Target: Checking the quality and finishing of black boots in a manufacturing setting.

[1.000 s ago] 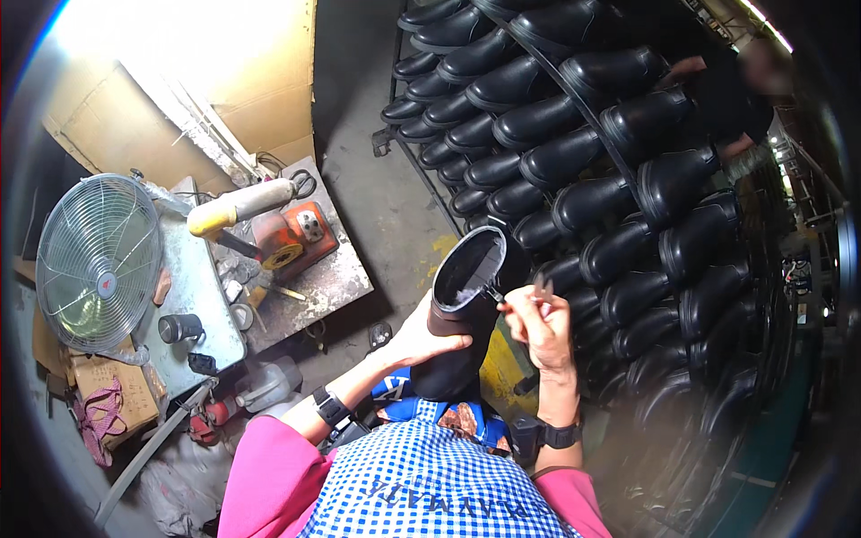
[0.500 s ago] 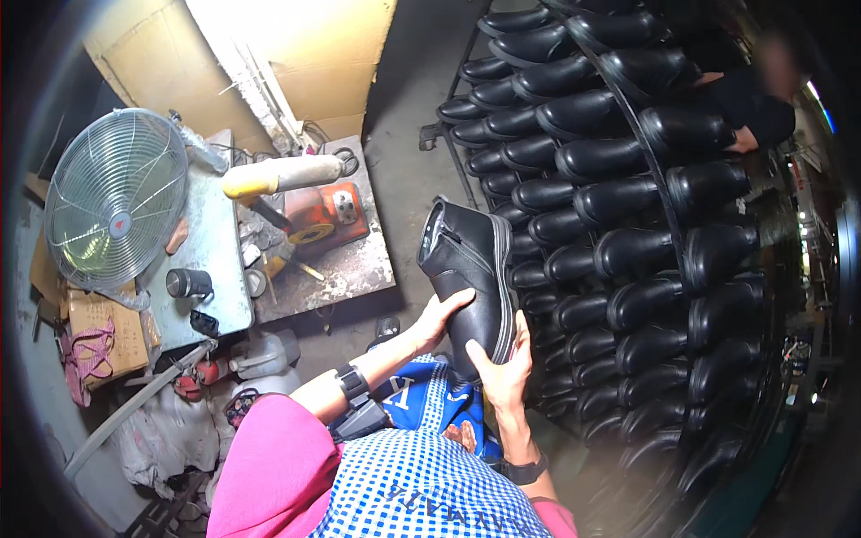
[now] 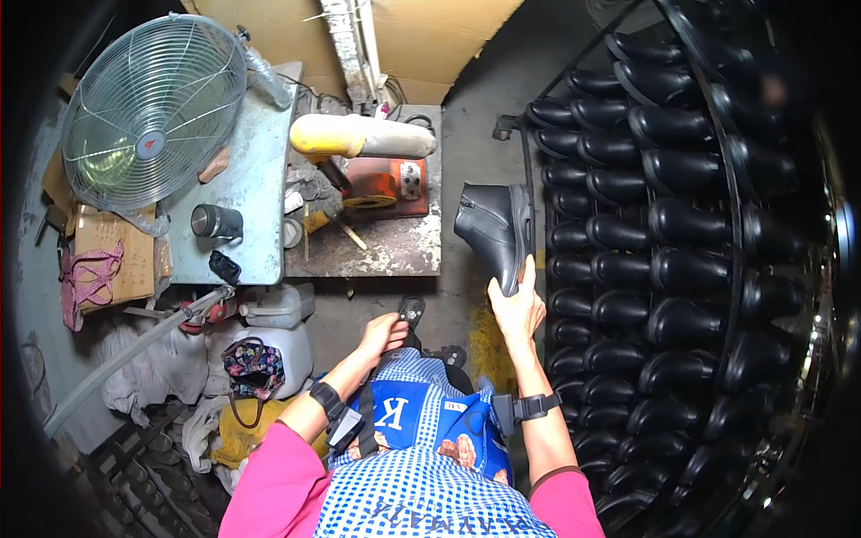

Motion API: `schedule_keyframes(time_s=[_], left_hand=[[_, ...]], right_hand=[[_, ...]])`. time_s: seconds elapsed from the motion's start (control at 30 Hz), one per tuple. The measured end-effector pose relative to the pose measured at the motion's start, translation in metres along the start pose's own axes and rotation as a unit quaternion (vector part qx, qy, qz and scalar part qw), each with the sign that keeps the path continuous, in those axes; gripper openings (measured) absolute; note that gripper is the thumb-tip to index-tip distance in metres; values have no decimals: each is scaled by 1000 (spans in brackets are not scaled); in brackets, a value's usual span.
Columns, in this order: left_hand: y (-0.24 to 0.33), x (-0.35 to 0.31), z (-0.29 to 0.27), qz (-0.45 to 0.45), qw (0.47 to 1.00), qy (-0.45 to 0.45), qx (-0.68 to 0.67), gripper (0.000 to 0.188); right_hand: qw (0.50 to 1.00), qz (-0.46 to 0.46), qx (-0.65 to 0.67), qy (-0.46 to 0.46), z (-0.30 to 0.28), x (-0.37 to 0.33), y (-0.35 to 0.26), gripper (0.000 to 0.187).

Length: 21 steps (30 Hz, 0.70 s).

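A black leather ankle boot [image 3: 495,227] with a side zip hangs out in front of me, its toe toward me and its opening away. My right hand [image 3: 517,309] grips it by the toe end, thumb on one side and fingers on the other. Nearer my body, my left hand [image 3: 385,334] is apart from the boot, fingers curled in loosely with nothing visible in them. It is close above my own dark footwear [image 3: 411,310] down at the floor.
A tall rack of black boots [image 3: 686,229] stands close on my right. Ahead to the left, a worn workbench [image 3: 395,255] carries an orange machine [image 3: 386,188] and a yellow-grey cylindrical tool [image 3: 359,137]. Beside it are a large fan [image 3: 152,112], a dark mug [image 3: 216,221] and plastic jugs [image 3: 278,307].
My left hand has let go of the boot and dropped back toward my body. My right hand keeps hold of it at the toe. The view has shifted, and the boot now points more upright.
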State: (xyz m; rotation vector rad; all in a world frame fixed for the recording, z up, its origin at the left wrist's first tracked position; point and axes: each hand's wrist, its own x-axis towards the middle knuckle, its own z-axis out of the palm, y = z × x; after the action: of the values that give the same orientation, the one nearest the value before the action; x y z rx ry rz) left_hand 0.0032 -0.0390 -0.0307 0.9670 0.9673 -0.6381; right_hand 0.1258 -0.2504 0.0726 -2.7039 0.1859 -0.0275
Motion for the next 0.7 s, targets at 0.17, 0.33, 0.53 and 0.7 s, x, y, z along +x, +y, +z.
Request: schedule_keyframes(time_s=[0.17,0.33,0.53,0.7], left_hand=[[-29,3,-60,-18,993,110,-27,35],[-45,9,-69,-14,990,128,-53,38],[-43,16,-58,-4,994,102,-41,37],[-36,20,-55,7,995,99,-28,35]], right_hand=[[1000,-27,2,-9,30,36,-24,72],[999,-40,-9,2,45,65,-42,73],[1000,-24,-13,-13,49,85,-57,73],[1000,-20,-13,-13,47,89,-62,73]])
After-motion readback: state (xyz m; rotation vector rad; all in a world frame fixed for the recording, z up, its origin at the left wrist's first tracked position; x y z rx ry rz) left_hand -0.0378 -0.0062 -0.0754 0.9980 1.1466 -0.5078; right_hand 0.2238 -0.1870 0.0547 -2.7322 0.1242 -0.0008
